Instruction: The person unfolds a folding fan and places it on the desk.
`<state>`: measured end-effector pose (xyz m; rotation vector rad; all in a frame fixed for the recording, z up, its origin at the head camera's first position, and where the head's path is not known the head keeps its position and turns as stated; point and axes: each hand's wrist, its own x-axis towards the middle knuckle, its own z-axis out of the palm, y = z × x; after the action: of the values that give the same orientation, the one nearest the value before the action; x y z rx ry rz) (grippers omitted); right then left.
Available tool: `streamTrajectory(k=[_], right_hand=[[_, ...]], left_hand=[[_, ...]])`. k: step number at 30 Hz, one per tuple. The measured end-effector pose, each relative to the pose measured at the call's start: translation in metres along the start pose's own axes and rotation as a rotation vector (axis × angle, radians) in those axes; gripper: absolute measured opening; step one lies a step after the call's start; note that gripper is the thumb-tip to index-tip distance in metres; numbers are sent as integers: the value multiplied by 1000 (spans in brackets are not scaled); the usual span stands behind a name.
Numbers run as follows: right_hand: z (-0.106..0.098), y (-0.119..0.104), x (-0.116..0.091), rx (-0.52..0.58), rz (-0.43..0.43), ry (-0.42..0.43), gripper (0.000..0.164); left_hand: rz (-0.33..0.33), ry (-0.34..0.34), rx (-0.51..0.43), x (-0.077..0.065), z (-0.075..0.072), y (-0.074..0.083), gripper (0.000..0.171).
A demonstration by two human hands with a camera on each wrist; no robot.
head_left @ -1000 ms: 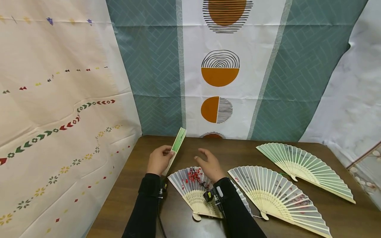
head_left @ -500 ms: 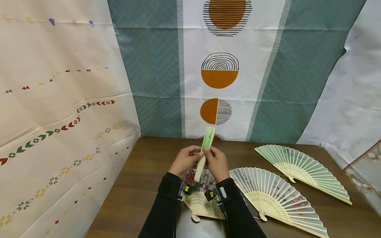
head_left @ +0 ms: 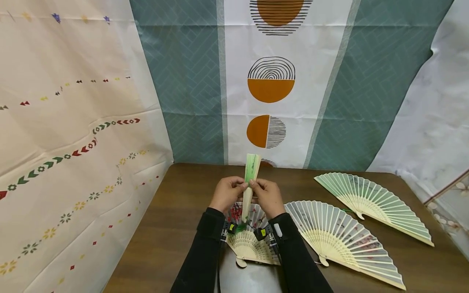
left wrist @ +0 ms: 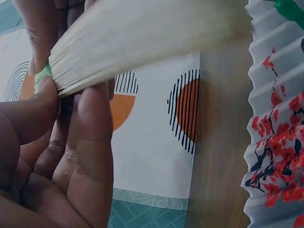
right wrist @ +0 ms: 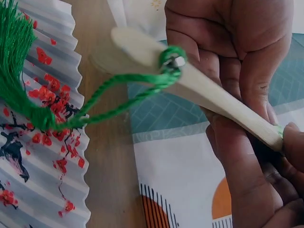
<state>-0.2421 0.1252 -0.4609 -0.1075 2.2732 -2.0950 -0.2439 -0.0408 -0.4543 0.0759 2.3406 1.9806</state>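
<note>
A nearly closed folding fan [head_left: 252,167] with green cloth and pale ribs stands upright between my hands, above the table. My left hand [head_left: 228,193] pinches its left side; my right hand [head_left: 269,198] pinches its right side, thumbs toward me. In the left wrist view the pale ribs [left wrist: 123,45] are slightly spread. The right wrist view shows the fan's pivot end with a green cord and green tassel [right wrist: 14,57] hanging from it. Beneath my hands lies a spread white fan with red blossoms [head_left: 249,246], partly hidden by the right forearm.
On the wooden table [head_left: 165,228] to the right lie a spread white fan [head_left: 340,240] with faint blossoms and, behind it, a spread green fan [head_left: 373,203]. A patterned cloth [head_left: 271,89] hangs at the table's back edge, with a cream cloth [head_left: 91,162] at left.
My left hand has brought the green fan rightward to the middle. My right hand has taken hold of it too. The fan has turned more upright and its top looks slightly wider.
</note>
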Motion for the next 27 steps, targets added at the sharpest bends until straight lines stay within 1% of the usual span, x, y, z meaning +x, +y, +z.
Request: streamTrajectory(k=[4,9,16,21,27], right_hand=[[-2,0,1,-9,25,50,30],[-5,1,4,24,71,108,31],[-9,1,4,50,84,145,34],[-13,1,3,49,77,194,34],[-14,-1,3,121,83,231,36]], left_hand=[[-18,13,5,0,1,0,20],[-48,21,-34,1,1,-1,17],[-71,43,-146,3,-1,-3,17],[-88,58,-226,5,-5,-2,19],[-109,88,-327,5,-8,-2,20]])
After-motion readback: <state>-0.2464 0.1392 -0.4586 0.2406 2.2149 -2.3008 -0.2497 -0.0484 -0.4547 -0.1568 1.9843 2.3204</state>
